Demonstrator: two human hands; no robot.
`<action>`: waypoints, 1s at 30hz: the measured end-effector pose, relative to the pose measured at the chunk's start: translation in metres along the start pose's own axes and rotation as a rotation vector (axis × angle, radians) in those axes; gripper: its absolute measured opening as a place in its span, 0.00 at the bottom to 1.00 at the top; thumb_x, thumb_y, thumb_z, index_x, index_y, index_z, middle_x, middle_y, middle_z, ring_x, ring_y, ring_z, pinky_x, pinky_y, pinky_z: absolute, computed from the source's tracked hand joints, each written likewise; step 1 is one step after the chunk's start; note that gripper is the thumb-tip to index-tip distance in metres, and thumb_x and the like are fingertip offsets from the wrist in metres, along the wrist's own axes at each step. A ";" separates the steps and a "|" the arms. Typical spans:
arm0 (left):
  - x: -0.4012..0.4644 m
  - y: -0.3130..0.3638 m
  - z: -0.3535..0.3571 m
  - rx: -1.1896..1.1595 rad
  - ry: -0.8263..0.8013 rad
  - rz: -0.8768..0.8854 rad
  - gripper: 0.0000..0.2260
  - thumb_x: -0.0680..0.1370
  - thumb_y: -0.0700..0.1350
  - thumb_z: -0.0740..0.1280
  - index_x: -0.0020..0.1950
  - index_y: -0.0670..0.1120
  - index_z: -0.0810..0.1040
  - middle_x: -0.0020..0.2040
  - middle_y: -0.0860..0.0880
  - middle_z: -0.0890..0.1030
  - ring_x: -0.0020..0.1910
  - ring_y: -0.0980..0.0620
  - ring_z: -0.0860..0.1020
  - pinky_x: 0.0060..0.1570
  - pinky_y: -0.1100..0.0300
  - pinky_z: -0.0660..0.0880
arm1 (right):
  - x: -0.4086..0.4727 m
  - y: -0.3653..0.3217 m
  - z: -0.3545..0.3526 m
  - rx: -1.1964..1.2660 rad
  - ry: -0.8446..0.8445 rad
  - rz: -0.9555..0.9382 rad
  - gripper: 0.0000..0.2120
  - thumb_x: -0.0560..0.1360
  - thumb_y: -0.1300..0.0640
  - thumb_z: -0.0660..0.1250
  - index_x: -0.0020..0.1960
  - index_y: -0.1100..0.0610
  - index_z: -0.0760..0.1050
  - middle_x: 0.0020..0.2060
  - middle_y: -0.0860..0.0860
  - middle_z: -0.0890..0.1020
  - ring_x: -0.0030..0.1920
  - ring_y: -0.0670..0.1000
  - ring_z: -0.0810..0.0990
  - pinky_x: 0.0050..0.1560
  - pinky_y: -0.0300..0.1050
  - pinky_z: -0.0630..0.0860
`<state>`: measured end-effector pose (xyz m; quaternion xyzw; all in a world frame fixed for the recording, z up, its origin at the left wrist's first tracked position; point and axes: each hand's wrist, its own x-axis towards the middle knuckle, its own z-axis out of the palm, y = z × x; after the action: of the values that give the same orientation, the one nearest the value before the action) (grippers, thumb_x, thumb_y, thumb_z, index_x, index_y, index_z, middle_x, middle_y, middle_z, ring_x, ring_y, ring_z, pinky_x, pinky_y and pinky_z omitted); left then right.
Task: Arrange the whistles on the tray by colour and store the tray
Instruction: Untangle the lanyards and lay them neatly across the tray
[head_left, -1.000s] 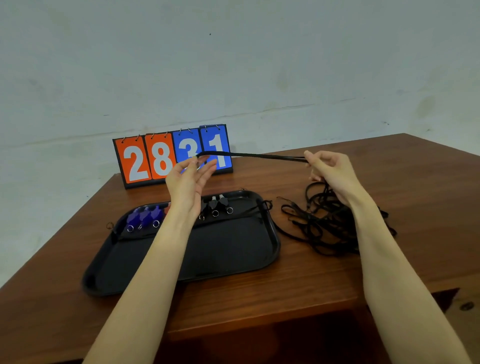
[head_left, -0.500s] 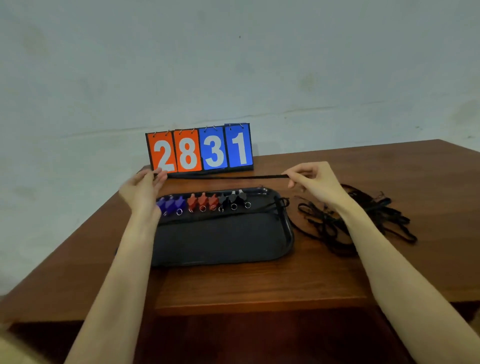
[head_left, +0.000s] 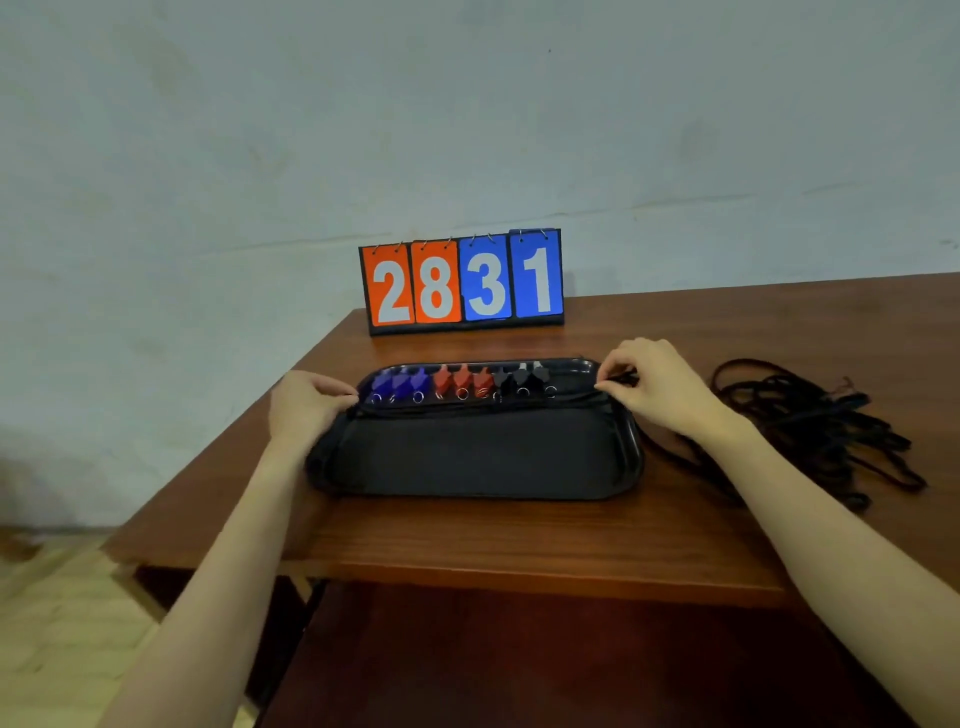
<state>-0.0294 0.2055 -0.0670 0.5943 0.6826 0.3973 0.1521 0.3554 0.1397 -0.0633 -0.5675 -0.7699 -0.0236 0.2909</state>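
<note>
Head view: the black cord (head_left: 478, 410), held taut in the air above the table (head_left: 519, 540) a moment ago, has been lowered onto the black tray (head_left: 467, 457), just in front of the whistles. It is pinched at its ends by the left hand (head_left: 306, 410) and right hand (head_left: 654, 387), at the tray's left and right edges. Its long axis runs left to right. Along the tray's far edge, blue whistles (head_left: 400, 383), red whistles (head_left: 462, 380) and black whistles (head_left: 522, 378) are lined up, rings toward the near edge. A cord pile (head_left: 810, 421) lies right of the tray.
</note>
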 end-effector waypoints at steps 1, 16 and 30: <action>0.000 0.000 0.000 0.027 0.004 0.008 0.04 0.71 0.41 0.74 0.45 0.46 0.86 0.43 0.50 0.83 0.49 0.50 0.79 0.55 0.50 0.76 | 0.000 0.000 0.002 -0.021 -0.005 -0.012 0.00 0.73 0.55 0.71 0.44 0.51 0.81 0.40 0.46 0.80 0.45 0.49 0.78 0.56 0.54 0.74; 0.010 0.004 0.014 0.321 -0.033 0.041 0.06 0.75 0.41 0.70 0.49 0.43 0.85 0.50 0.45 0.83 0.42 0.51 0.77 0.42 0.56 0.76 | 0.001 -0.004 0.017 -0.133 -0.122 0.052 0.02 0.72 0.54 0.72 0.45 0.51 0.81 0.55 0.49 0.72 0.58 0.50 0.69 0.59 0.45 0.64; -0.001 0.027 0.024 0.407 0.178 0.193 0.08 0.75 0.42 0.69 0.53 0.43 0.82 0.55 0.43 0.81 0.56 0.44 0.77 0.54 0.48 0.76 | 0.002 0.005 0.005 -0.009 -0.010 0.115 0.02 0.73 0.53 0.71 0.45 0.50 0.81 0.51 0.50 0.73 0.57 0.52 0.71 0.60 0.48 0.66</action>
<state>0.0058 0.2128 -0.0632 0.6378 0.6994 0.3148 -0.0701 0.3570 0.1451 -0.0674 -0.6121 -0.7375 -0.0077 0.2852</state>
